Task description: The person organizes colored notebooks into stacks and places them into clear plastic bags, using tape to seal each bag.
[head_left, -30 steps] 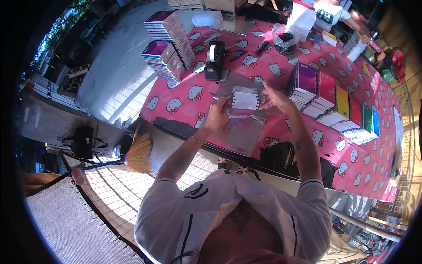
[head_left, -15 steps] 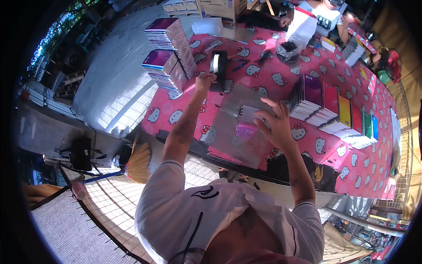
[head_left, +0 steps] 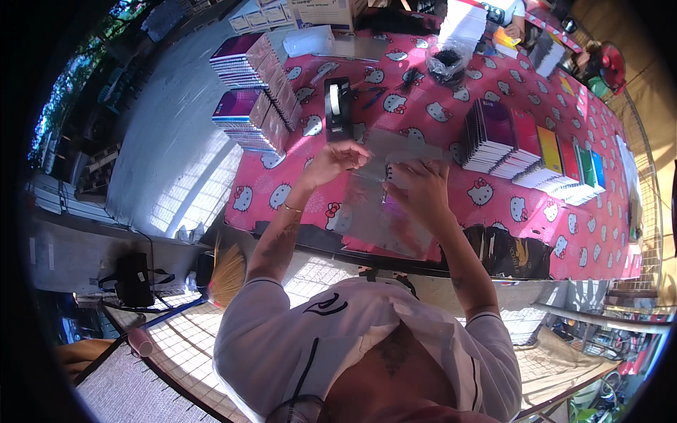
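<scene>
A small spiral notebook with a purple cover (head_left: 390,202) lies on a clear plastic sheet (head_left: 367,222) near the table's front edge. Over the notebook's coil side, my right hand (head_left: 423,189) curls its fingers down and covers much of the cover. To the left, my left hand (head_left: 337,163) hovers at the sheet's far left part with fingertips pinched together, pointing toward the notebook. Anything between those fingertips is too small to make out. A black tape dispenser with a white roll (head_left: 336,106) stands just beyond my left hand.
Spiral notebooks form tall purple stacks (head_left: 243,106) at the left and a multicoloured row (head_left: 518,141) at the right. A plastic bag of black coils (head_left: 446,65) stands farther back, near white paper (head_left: 462,27). Another person's hand (head_left: 515,32) shows beyond. The pink tablecloth (head_left: 479,218) reaches the front edge.
My left hand has left the tape dispenser and come nearer and rightward to the plastic sheet. My right hand has lowered and its spread fingers have curled over the notebook. The view has shifted.
</scene>
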Motion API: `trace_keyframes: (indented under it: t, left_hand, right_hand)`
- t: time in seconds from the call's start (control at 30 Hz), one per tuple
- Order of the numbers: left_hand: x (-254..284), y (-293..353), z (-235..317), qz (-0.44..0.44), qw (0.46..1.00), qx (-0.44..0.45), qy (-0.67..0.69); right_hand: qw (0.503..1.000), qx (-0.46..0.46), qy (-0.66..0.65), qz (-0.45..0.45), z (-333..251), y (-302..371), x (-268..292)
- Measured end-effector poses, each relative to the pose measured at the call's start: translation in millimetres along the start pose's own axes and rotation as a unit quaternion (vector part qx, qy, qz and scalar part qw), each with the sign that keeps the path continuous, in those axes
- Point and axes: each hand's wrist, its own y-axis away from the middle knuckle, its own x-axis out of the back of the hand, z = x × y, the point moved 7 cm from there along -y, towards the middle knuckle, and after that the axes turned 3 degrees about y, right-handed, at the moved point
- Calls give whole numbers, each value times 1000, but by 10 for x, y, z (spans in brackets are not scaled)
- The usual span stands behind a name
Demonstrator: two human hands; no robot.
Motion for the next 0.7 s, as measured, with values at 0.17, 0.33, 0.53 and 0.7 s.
trace_keyframes:
  t: [0.17, 0.33, 0.53, 0.7]
  left_hand:
    - [-493, -207, 403, -66, 975, -60, -204]
    - [-382, -272, 542, -94, 928, -156, -325]
    - [-730, -457, 506, -87, 903, -182, -380]
    - [-998, -520, 257, -57, 859, -224, -458]
  right_hand:
    - [999, 2, 15, -35, -102, -74, -25]
    - [993, -90, -62, 41, 278, -66, 270]
    - [816, -230, -530, -23, 1010, 522, -676]
    - [823, -214, -522, -61, 1007, 500, -971]
